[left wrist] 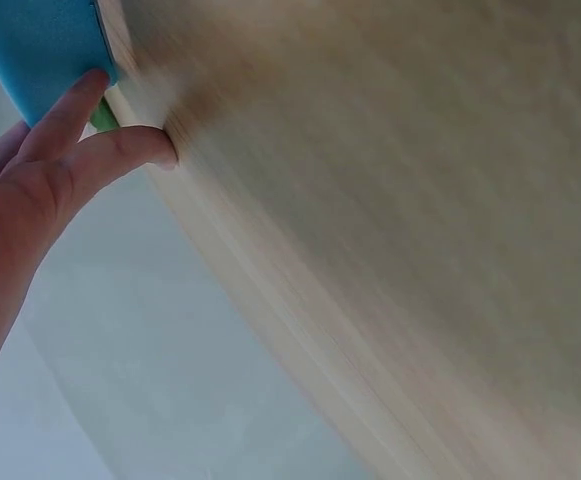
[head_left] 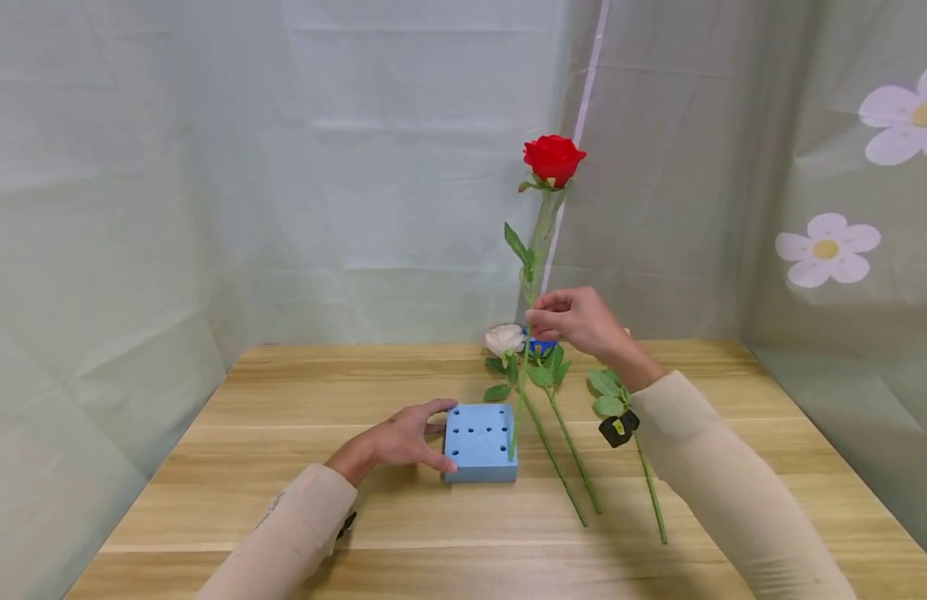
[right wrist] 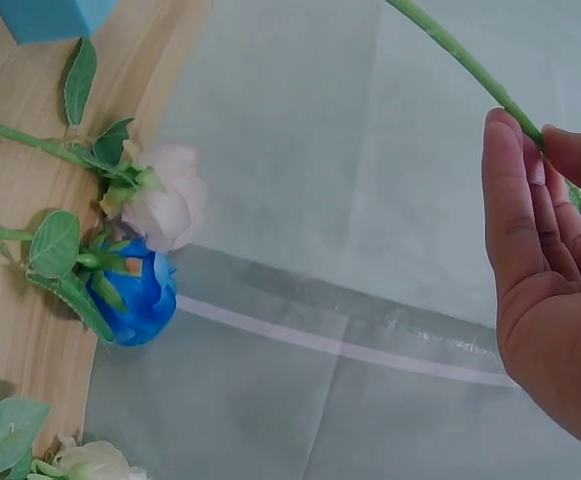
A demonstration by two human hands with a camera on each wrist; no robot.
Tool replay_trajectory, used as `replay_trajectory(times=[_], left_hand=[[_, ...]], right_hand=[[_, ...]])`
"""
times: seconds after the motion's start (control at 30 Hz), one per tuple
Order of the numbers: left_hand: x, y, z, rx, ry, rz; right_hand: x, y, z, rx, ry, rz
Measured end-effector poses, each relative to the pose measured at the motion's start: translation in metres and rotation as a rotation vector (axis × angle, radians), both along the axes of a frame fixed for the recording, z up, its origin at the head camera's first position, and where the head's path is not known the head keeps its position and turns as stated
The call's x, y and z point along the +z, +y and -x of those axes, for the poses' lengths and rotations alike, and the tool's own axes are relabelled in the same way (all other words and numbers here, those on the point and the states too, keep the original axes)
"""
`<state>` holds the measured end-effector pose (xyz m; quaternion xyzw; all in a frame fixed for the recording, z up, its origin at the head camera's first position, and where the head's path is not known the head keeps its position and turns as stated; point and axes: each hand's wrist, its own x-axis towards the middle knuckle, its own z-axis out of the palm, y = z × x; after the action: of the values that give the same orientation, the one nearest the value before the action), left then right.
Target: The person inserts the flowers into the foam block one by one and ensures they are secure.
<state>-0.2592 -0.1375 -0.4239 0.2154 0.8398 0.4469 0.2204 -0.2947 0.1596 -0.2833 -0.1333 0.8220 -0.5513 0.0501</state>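
Observation:
A red rose stands nearly upright, its green stem pinched between the thumb and fingers of my right hand. The stem's lower end overlaps the right side of a light blue block with several small holes on top; whether it sits in a hole I cannot tell. My left hand holds the block at its left side, thumb at the near corner and index finger at the far corner. In the left wrist view, one fingertip touches the block and another digit rests on the table.
Right of the block, a white rose and a blue rose lie on the wooden table, heads toward the back edge. Another pale rose lies farther right, partly behind my right forearm. Pale curtains surround the table.

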Motion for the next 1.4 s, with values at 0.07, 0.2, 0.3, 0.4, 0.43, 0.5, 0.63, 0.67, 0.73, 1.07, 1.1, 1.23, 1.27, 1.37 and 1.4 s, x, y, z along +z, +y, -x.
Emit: replay_trajectory(times=[0.07, 0.2, 0.3, 0.4, 0.43, 0.5, 0.63, 0.67, 0.73, 1.07, 1.1, 1.23, 1.27, 1.37, 1.4], left_hand=[[0.0, -0.001, 0.0, -0.003, -0.001, 0.0], [0.001, -0.003, -0.001, 0.003, -0.002, -0.003], [0.001, -0.004, -0.001, 0.01, -0.003, -0.013], [0.001, -0.004, -0.001, 0.012, -0.006, -0.016], [0.001, -0.004, -0.001, 0.012, -0.005, -0.016], [0.001, -0.004, -0.001, 0.012, -0.009, -0.013], [0.001, -0.005, -0.002, 0.016, -0.015, -0.014], [0.001, -0.005, -0.002, 0.018, -0.016, -0.015], [0.001, -0.005, -0.002, 0.021, -0.015, -0.015], [0.002, -0.005, -0.004, 0.022, -0.015, -0.021], [0.002, -0.004, -0.004, 0.024, -0.015, -0.021], [0.002, -0.003, -0.005, 0.033, -0.009, -0.016], [0.003, -0.003, -0.005, 0.034, -0.007, -0.015], [0.003, -0.003, -0.004, 0.038, -0.003, -0.015], [0.003, -0.003, -0.004, 0.039, -0.002, -0.015]], right_hand=[[0.0, -0.003, 0.001, -0.001, 0.002, 0.0], [0.001, -0.011, 0.003, 0.014, 0.021, 0.001], [0.004, -0.018, 0.004, 0.024, 0.031, 0.009], [0.005, -0.024, 0.005, 0.029, 0.03, 0.016], [0.005, -0.026, 0.006, 0.031, 0.029, 0.015], [0.006, -0.028, 0.006, 0.034, 0.027, 0.008], [0.009, -0.034, 0.005, 0.039, 0.035, 0.0], [0.01, -0.036, 0.005, 0.039, 0.038, 0.0], [0.012, -0.039, 0.005, 0.04, 0.051, 0.0], [0.013, -0.052, 0.009, 0.052, 0.065, 0.037], [0.013, -0.053, 0.009, 0.05, 0.068, 0.036], [0.013, -0.057, 0.01, 0.043, 0.066, 0.036], [0.013, -0.058, 0.01, 0.039, 0.066, 0.035], [0.013, -0.061, 0.01, 0.033, 0.071, 0.031], [0.014, -0.062, 0.01, 0.032, 0.073, 0.032]])
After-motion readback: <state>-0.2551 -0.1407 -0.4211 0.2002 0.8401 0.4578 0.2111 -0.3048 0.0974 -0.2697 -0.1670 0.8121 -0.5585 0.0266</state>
